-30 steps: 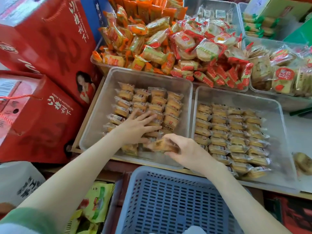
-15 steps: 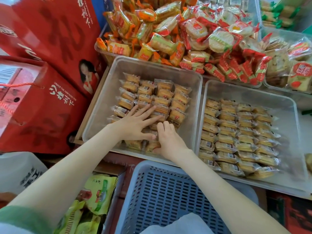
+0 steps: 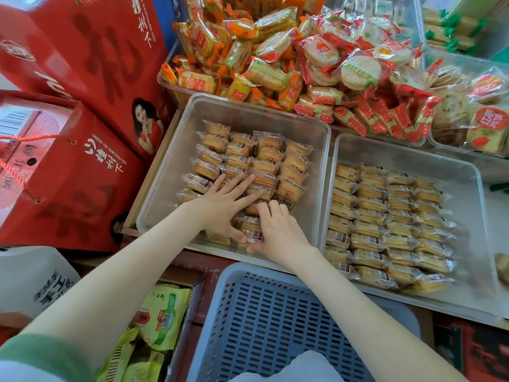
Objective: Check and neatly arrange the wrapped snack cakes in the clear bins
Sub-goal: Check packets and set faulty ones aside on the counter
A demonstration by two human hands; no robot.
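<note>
Cakes [image 3: 264,161] sit in short rows in the middle of the left bin [image 3: 165,194], with bare floor showing along its left and far sides. The right bin [image 3: 476,244] beside it holds fuller, tidier rows.

Both hands work at the near end of the left bin. The left hand [image 3: 223,205] lies wide, fingers spread flat across several wrappers. I judge this is to pin the slippery rows so they do not slide while a gap is filled. The right hand [image 3: 278,232] is curled, thumb low at the near wall and fingers bent over the top, gripping a pack [image 3: 252,236] wedged between the two thumbs. Held that way, the pack can be pushed square into the nearest row.

A blue basket [image 3: 275,312] stands nearest the person, and red boxes [image 3: 82,64] are stacked to the left.

A second ago the right hand held the pack raised at the bin's near edge, clear of the rows. Half a second ago it was coming down beside the left hand. Now the pack is down among the others. The left hand has kept its spread place on the rows throughout.
</note>
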